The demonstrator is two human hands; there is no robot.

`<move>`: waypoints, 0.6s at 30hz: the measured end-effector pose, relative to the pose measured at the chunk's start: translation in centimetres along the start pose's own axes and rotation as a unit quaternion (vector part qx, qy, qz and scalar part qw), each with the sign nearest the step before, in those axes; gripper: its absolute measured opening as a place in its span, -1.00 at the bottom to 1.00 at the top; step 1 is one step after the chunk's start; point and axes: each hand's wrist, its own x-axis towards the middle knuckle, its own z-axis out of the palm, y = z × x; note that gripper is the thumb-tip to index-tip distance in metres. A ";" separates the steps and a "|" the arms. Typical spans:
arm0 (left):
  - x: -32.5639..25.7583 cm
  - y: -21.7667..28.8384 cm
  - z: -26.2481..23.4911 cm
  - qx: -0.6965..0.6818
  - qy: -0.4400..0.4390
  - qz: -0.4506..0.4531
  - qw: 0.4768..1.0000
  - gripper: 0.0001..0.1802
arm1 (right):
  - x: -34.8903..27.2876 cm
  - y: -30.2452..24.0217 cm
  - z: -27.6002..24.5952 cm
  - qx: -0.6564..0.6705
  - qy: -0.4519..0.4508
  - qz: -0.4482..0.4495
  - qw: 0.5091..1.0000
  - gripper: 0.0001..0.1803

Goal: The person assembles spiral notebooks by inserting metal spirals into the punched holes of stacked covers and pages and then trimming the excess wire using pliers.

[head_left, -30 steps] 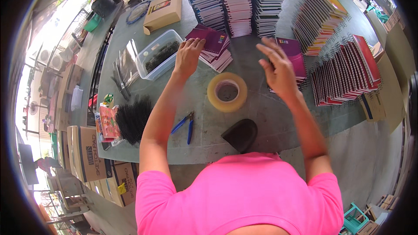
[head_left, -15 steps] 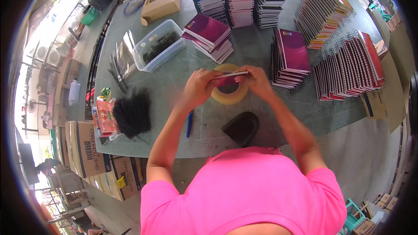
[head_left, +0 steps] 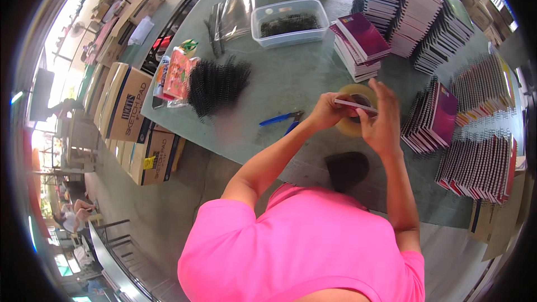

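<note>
Left hand (head_left: pixel 324 113) is pinching a flat notebook (head_left: pixel 351 103) above the glossy tape roll (head_left: pixel 348 127); right hand (head_left: pixel 384 124) is holding fingers straight, grip unclear.

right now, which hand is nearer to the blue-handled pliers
Left. The left hand is just to the right of the blue-handled pliers; the right hand is farther to the right, on the far side of the left hand from them.

Thin notebook (head_left: pixel 351 104), pale edge showing, tilted, hand-held
</note>
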 end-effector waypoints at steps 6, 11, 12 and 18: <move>-3.6 2.8 -6.6 0.398 0.134 0.089 0.903 -0.72 | -1.9 0.4 1.3 -0.006 -0.179 0.054 0.982 -0.86; -9.3 4.7 -16.3 0.576 0.306 -0.284 0.703 -0.68 | -1.8 0.7 1.8 -0.022 -0.145 0.017 0.989 -0.92; -10.6 3.6 -16.8 0.610 0.289 -0.265 0.689 -0.69 | -1.6 0.6 1.8 -0.020 -0.145 0.002 0.989 -0.92; -11.1 3.2 -16.5 0.627 0.334 -0.230 0.665 -0.71 | 0.1 2.0 0.6 -0.029 -0.129 0.012 0.991 -0.90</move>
